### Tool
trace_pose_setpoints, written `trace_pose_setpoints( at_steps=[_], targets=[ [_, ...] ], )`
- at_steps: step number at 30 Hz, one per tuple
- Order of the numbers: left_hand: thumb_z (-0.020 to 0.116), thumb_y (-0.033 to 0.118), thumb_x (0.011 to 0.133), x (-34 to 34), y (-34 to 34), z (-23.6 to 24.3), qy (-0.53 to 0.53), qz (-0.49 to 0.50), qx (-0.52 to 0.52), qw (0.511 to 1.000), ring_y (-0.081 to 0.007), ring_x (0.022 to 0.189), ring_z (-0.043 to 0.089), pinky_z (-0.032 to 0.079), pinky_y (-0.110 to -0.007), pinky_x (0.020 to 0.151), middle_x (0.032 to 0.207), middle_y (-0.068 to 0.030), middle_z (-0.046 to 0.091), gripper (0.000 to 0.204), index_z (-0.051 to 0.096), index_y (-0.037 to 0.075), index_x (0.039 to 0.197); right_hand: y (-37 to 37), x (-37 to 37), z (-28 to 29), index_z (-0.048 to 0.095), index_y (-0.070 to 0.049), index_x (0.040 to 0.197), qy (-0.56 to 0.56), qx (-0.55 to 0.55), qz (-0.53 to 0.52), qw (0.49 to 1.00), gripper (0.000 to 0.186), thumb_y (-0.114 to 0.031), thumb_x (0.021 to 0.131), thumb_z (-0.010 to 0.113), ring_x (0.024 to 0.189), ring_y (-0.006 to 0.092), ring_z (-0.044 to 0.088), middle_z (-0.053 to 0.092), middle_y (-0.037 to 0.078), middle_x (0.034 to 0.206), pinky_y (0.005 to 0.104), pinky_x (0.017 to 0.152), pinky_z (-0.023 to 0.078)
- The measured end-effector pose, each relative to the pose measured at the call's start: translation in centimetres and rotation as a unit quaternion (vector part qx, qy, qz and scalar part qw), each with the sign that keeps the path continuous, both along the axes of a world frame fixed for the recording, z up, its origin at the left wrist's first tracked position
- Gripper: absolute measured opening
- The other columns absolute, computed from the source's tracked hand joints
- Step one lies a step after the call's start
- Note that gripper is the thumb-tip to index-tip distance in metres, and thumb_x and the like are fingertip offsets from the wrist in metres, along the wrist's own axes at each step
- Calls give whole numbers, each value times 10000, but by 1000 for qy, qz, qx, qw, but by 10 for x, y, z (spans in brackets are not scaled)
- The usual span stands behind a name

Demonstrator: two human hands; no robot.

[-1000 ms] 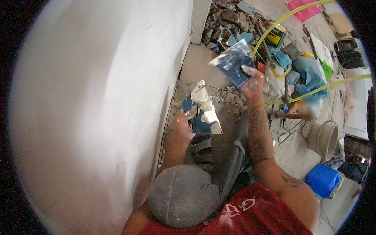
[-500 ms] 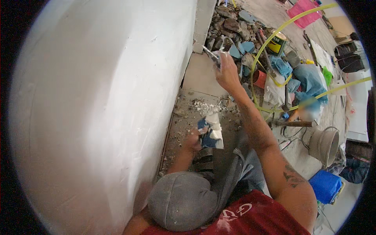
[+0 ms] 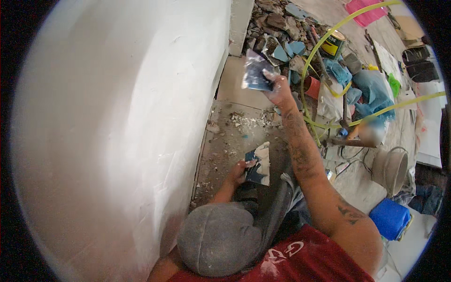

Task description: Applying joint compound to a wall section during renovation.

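My right hand (image 3: 280,90) is closed on a broad putty knife (image 3: 258,74), its dark flat blade smeared with white near the low end of the white wall (image 3: 117,141). White residue coats my fingers. Lower down, my left hand (image 3: 238,172) grips a second flat, dark-blue filling blade (image 3: 256,175) that carries a thick band of white filler (image 3: 264,157) along its right side. Its handle is hidden by my fingers. This blade is beside my leg, above the dusty floor. Below my right hand, white crumbs (image 3: 249,121) are scattered on the floor.
Rubble (image 3: 277,21) is heaped beyond my right hand. A yellow hose (image 3: 324,47) loops past a paint tin (image 3: 333,44), a red cup (image 3: 311,87) and plastic bags (image 3: 376,91). A grey bucket (image 3: 389,171) and a blue container (image 3: 389,218) stand at right. My grey-clad knee (image 3: 218,239) is near the wall.
My right hand has drawn back slightly from the wall's end, and its blade has turned to show its broad face. My left hand and its blade have shifted a little right.
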State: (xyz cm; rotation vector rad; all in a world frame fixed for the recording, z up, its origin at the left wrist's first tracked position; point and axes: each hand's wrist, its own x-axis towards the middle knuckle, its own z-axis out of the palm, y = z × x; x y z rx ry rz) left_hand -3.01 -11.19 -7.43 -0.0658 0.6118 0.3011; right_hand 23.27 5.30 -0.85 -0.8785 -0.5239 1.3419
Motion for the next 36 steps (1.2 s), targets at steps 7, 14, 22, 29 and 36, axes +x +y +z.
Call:
trace_pose_setpoints(
  at_steps=[7, 14, 22, 29, 36],
  targets=[
    [573, 109, 825, 10, 3, 1, -45, -77, 60, 994, -200, 817, 634, 540, -338, 716, 980, -98, 619, 319, 507, -11, 1113, -5, -17, 30, 553, 14, 1038, 118, -100, -49, 987, 383, 76, 660, 555, 826, 226, 592, 607, 108, 955, 341, 757, 470],
    [562, 93, 829, 2, 0, -16, -27, -56, 18, 998, -205, 858, 627, 545, -361, 733, 1036, -105, 599, 349, 475, -14, 1149, 1, -8, 46, 554, 14, 1012, -205, -103, -77, 970, 319, 4, 709, 653, 768, 138, 575, 612, 49, 870, 273, 726, 455],
    [571, 99, 821, 8, 0, -15, -31, -70, 80, 994, -225, 824, 640, 557, -369, 714, 968, -106, 622, 321, 503, -23, 1111, -12, -7, 64, 534, 36, 1081, -287, -63, -84, 952, 377, -43, 736, 665, 794, 187, 611, 626, 91, 920, 290, 711, 489],
    [562, 111, 838, 5, 14, 18, 52, -101, 145, 983, -216, 791, 641, 552, -339, 676, 920, -106, 631, 248, 546, -45, 1031, 34, 3, 37, 512, 38, 1038, -756, -1, 0, 654, 364, -97, 723, 635, 923, 411, 542, 572, 240, 999, 428, 782, 445],
    [583, 127, 831, 6, 3, -13, -4, -75, 54, 996, -211, 756, 644, 548, -337, 664, 882, -110, 638, 247, 557, -30, 1021, 90, 8, 1, 488, 50, 1009, -804, 69, 52, 589, 353, 40, 657, 478, 893, 399, 540, 560, 216, 932, 456, 778, 442]
  ],
)
